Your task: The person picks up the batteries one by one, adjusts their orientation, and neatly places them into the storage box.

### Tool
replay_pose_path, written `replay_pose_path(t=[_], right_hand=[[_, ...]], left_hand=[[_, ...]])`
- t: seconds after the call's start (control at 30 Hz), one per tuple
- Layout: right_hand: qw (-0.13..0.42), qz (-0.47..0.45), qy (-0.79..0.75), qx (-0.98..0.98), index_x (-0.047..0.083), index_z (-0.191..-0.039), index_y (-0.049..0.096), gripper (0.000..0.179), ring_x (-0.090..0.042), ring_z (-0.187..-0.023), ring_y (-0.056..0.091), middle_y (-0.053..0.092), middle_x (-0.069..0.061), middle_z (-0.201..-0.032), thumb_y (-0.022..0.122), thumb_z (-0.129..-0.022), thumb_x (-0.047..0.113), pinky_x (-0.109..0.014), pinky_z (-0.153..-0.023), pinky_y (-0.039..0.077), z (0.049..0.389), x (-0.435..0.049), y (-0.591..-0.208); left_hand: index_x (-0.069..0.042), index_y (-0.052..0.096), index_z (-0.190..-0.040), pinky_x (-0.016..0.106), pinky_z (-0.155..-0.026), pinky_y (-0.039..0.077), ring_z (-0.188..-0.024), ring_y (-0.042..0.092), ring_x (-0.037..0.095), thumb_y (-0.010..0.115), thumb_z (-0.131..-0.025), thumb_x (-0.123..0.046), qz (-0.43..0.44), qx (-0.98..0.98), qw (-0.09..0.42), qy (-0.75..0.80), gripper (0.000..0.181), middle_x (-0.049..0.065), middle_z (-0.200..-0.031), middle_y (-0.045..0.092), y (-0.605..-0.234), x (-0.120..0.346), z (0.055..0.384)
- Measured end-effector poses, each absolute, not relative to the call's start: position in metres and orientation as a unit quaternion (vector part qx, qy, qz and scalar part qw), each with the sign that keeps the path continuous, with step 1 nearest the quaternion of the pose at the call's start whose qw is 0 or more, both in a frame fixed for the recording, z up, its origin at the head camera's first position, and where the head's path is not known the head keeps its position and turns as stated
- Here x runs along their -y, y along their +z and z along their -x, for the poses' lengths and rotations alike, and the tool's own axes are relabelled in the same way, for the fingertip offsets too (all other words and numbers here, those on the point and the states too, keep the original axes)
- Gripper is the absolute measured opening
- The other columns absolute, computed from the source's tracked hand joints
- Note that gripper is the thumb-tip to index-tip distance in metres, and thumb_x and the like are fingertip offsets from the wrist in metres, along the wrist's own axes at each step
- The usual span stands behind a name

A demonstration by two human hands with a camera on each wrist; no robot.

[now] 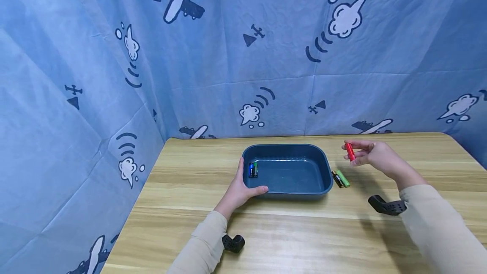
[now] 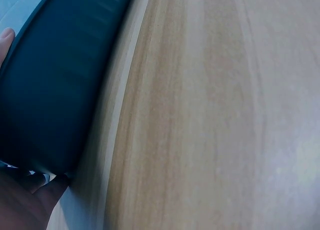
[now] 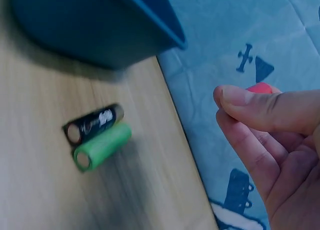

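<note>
A dark blue rectangular plastic basin (image 1: pixel 289 190) stands on the table. My left hand (image 1: pixel 237 191) grips its near left corner, the thumb on the front rim and the fingers along the left side. Inside the basin, at its left end, lie a blue battery (image 1: pixel 251 170) and a dark battery with a green end (image 1: pixel 255 170). To the right of the basin, my right hand (image 1: pixel 374 155) pinches a red battery (image 1: pixel 350 152) above the table. Below that hand, a black battery (image 3: pixel 95 124) and a green battery (image 3: pixel 102 147) lie side by side next to the basin.
The wooden table (image 1: pixel 182 206) ends at the back against a blue curtain (image 1: pixel 213 54) printed with planes. Black wrist mounts (image 1: pixel 387 206) stick out from the sleeves. In the right wrist view the basin's end wall rises close to the loose batteries.
</note>
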State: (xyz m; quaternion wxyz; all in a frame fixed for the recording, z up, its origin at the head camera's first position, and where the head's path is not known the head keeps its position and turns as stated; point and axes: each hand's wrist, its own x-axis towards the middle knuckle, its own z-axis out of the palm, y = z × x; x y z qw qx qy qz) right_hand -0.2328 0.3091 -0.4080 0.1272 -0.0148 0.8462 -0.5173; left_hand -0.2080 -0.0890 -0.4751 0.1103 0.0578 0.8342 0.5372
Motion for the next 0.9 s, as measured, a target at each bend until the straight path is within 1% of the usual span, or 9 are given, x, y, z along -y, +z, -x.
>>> replay_pose_path(t=[0.07,0.13,0.17,0.27,0.47,0.6,0.7,0.77,0.9], right_hand=[[0.125,0.011,-0.516,-0.847,-0.003,-0.140,0.035,0.081,-0.020,-0.100,0.063,0.050,-0.025,-0.127,0.077,-0.071,0.008,-0.047,-0.095,0.041,0.234,-0.304,-0.405],[0.126,0.009,-0.514,-0.848,-0.004,-0.140,0.035,0.081,-0.021,-0.101,0.063,0.052,-0.025,-0.126,0.077,-0.071,0.009,-0.056,-0.097,0.034,0.235,-0.299,-0.403],[0.125,0.009,-0.512,-0.850,-0.003,-0.139,0.035,0.081,-0.021,-0.101,0.063,0.053,-0.025,-0.125,0.077,-0.072,0.009,-0.056,-0.097,0.034,0.235,-0.298,-0.402],[0.119,0.018,-0.507,-0.853,-0.003,-0.139,0.037,0.079,-0.021,-0.100,0.063,0.053,-0.024,-0.125,0.077,-0.072,0.009,-0.053,-0.096,0.038,0.237,-0.294,-0.400],[0.109,0.025,-0.505,-0.856,-0.002,-0.139,0.038,0.076,-0.015,-0.095,0.065,0.051,-0.025,-0.128,0.075,-0.073,0.004,-0.040,-0.088,0.048,0.241,-0.287,-0.397],[0.104,0.024,-0.505,-0.857,0.001,-0.140,0.038,0.077,-0.019,-0.096,0.064,0.048,-0.026,-0.130,0.075,-0.072,0.002,-0.041,-0.087,0.049,0.243,-0.281,-0.394],[0.098,0.025,-0.511,-0.854,0.000,-0.139,0.038,0.076,-0.019,-0.095,0.065,0.049,-0.027,-0.128,0.075,-0.072,0.000,-0.038,-0.084,0.051,0.244,-0.275,-0.392],[0.098,0.026,-0.517,-0.850,-0.001,-0.139,0.038,0.076,-0.017,-0.093,0.065,0.049,-0.028,-0.128,0.074,-0.073,-0.002,-0.032,-0.079,0.053,0.246,-0.271,-0.391],[0.101,0.030,-0.523,-0.846,-0.001,-0.140,0.037,0.075,-0.017,-0.094,0.065,0.049,-0.027,-0.129,0.072,-0.074,-0.004,-0.029,-0.077,0.053,0.248,-0.264,-0.390]], left_hand=[[-0.027,-0.001,-0.150,0.056,-0.105,0.022,-0.137,0.018,0.033,0.078,-0.072,-0.042,-0.058,-0.834,0.110,0.538,0.112,0.008,-0.154,0.012,-0.475,0.089,0.208],[-0.028,-0.001,-0.150,0.056,-0.105,0.022,-0.137,0.018,0.033,0.078,-0.072,-0.042,-0.058,-0.834,0.109,0.538,0.112,0.008,-0.154,0.012,-0.476,0.089,0.208],[-0.028,-0.002,-0.150,0.056,-0.105,0.022,-0.137,0.018,0.033,0.078,-0.072,-0.042,-0.058,-0.834,0.109,0.537,0.112,0.008,-0.154,0.012,-0.476,0.089,0.208],[-0.027,-0.002,-0.150,0.055,-0.106,0.022,-0.137,0.019,0.033,0.078,-0.072,-0.041,-0.060,-0.835,0.108,0.536,0.112,0.008,-0.154,0.012,-0.476,0.089,0.209],[-0.027,-0.002,-0.150,0.055,-0.106,0.022,-0.137,0.019,0.033,0.078,-0.072,-0.041,-0.058,-0.834,0.110,0.537,0.112,0.008,-0.154,0.013,-0.476,0.089,0.208],[-0.028,-0.002,-0.150,0.056,-0.105,0.022,-0.137,0.019,0.033,0.078,-0.072,-0.041,-0.055,-0.834,0.111,0.538,0.112,0.009,-0.154,0.013,-0.475,0.089,0.208],[-0.028,-0.001,-0.150,0.057,-0.105,0.022,-0.137,0.019,0.034,0.078,-0.072,-0.041,-0.053,-0.834,0.112,0.538,0.112,0.009,-0.154,0.013,-0.475,0.089,0.208],[-0.028,-0.002,-0.149,0.057,-0.105,0.022,-0.137,0.019,0.034,0.078,-0.072,-0.041,-0.053,-0.833,0.112,0.540,0.112,0.009,-0.154,0.013,-0.476,0.089,0.208],[-0.028,-0.002,-0.149,0.058,-0.104,0.022,-0.137,0.019,0.034,0.078,-0.072,-0.042,-0.054,-0.831,0.112,0.542,0.112,0.009,-0.154,0.013,-0.476,0.089,0.209]])
